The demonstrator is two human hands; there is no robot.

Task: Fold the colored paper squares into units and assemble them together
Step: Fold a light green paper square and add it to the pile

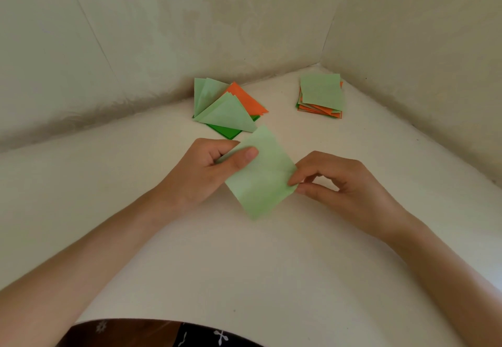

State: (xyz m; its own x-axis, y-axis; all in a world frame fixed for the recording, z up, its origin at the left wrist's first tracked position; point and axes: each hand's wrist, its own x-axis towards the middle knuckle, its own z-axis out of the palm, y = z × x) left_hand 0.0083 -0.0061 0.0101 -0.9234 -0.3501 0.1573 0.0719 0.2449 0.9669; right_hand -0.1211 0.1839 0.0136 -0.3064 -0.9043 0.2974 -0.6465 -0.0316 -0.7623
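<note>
The left hand (209,167) and right hand (336,180) pinch opposite corners of a light green square (262,175), apparently starting its first fold, which needs those corners aligned.

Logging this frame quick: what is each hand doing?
Left hand: pinches the light green paper square at its left corner.
Right hand: pinches the same square's right corner.

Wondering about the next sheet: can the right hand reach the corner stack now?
Probably yes: only table lies between the right hand and the stack, though it pinches the light green square.
</note>
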